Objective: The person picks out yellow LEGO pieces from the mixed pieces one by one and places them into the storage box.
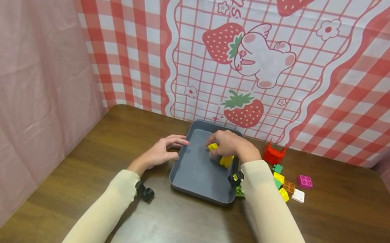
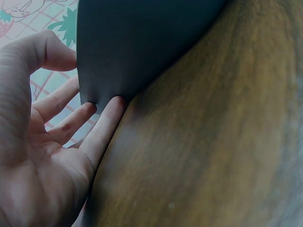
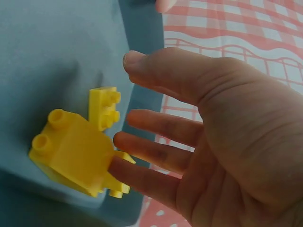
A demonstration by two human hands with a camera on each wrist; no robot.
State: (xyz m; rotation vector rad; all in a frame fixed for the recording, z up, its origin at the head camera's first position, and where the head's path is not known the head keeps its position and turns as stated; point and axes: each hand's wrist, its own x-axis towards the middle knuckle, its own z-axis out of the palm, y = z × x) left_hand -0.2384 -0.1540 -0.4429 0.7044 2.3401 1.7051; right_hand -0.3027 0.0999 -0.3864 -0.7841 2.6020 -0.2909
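A grey rectangular tray (image 1: 200, 181) lies on the wooden table. Against its left wall rest the fingertips of my left hand (image 1: 160, 153), the fingers nearly straight; the left wrist view shows them on the tray's outer side (image 2: 137, 42). My right hand (image 1: 229, 143) reaches over the tray's far right part with its fingers apart. Beside those fingers are a larger yellow block (image 3: 75, 153) with studs and a small yellow brick (image 3: 102, 108), both inside the tray. One fingertip overlaps the larger block in the right wrist view; whether it touches, I cannot tell.
Right of the tray lie a red piece with upright posts (image 1: 274, 154), a magenta brick (image 1: 305, 181), a brown brick (image 1: 289, 186), a white brick (image 1: 298, 195) and several yellow and green bricks. A checked strawberry cloth (image 1: 202, 75) hangs behind the table.
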